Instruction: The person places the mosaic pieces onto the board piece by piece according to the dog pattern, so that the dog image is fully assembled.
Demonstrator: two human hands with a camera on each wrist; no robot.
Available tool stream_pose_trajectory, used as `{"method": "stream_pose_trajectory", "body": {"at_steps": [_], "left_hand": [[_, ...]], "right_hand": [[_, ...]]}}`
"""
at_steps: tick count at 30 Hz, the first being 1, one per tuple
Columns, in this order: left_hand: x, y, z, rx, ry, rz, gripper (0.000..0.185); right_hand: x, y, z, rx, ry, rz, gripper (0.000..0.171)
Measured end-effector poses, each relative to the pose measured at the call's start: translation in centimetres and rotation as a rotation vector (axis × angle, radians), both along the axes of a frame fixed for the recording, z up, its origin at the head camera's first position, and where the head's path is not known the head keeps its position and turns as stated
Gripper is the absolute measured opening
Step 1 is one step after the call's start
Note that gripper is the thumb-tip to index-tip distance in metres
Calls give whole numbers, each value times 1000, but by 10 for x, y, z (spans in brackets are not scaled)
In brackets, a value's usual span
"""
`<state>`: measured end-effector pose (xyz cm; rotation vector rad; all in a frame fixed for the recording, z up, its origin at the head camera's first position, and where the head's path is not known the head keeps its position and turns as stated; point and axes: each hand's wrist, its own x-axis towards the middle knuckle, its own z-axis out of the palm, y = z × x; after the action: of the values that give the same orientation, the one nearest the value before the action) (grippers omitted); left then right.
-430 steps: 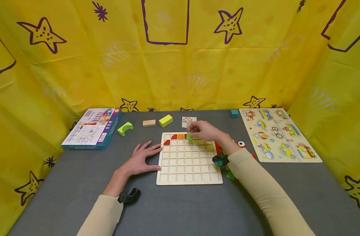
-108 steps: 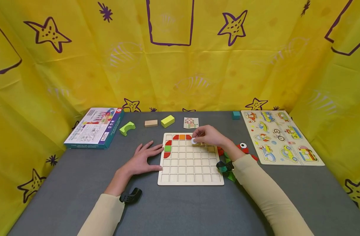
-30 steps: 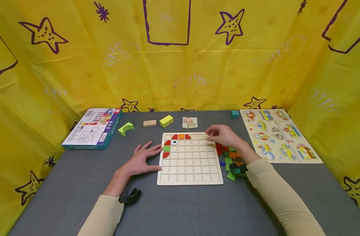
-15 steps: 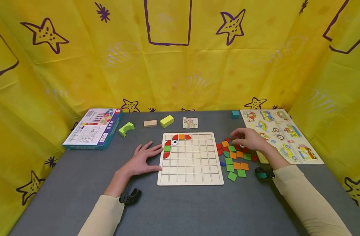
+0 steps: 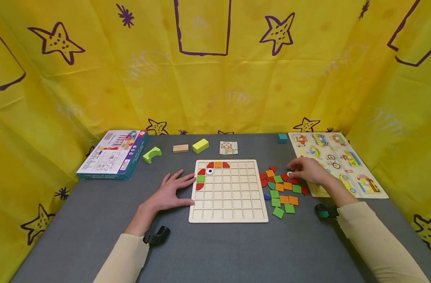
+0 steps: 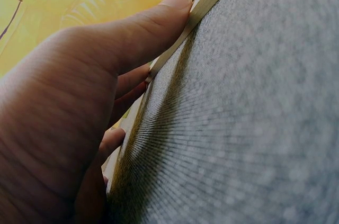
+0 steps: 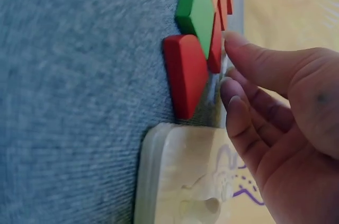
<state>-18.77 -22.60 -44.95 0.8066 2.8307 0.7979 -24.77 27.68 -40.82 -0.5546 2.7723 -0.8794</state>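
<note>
**Right hand among the loose tiles, left hand against the grid board**

Print covers the box (image 5: 110,154) at the left of the head view, the small card (image 5: 228,147) above the board and the vehicle puzzle (image 5: 337,163) at the right, but none of it is sharp enough to read.

The right hand (image 5: 309,171), right of centre, reaches with loosely bent fingers (image 7: 249,65) into the pile of coloured tiles (image 5: 281,189); its tips are at a white eye tile (image 5: 290,174), and whether they pinch it cannot be told. In the right wrist view a red tile (image 7: 185,75) and a green tile (image 7: 196,7) lie just beside the fingertips, at the vehicle puzzle's edge.

The left hand (image 5: 171,190) lies flat and spread on the grey table (image 5: 215,251), thumb (image 6: 153,23) pressed against the left edge of the wooden grid board (image 5: 228,190). The board's upper left cells hold red, orange and green tiles and an eye.

Along the top of the table stand a green arch block (image 5: 151,154), a tan block (image 5: 180,148), a yellow-green block (image 5: 200,145) and a teal cube (image 5: 281,137).
</note>
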Motion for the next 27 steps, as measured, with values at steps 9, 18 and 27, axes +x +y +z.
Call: {"method": "stream_pose_trajectory", "body": {"at_steps": [9,18,27], "left_hand": [[0,1,2,-9,-8,0,87],[2,-1,1,4,-3,3,85],[1,-1,2,0,-1,-3,86]], "right_hand": [[1,3,-3,17,-9,-2,11],[-4,-7,5,-46,-36,-17,11],[-5,-58,1,-131,-11,-4,13]]}}
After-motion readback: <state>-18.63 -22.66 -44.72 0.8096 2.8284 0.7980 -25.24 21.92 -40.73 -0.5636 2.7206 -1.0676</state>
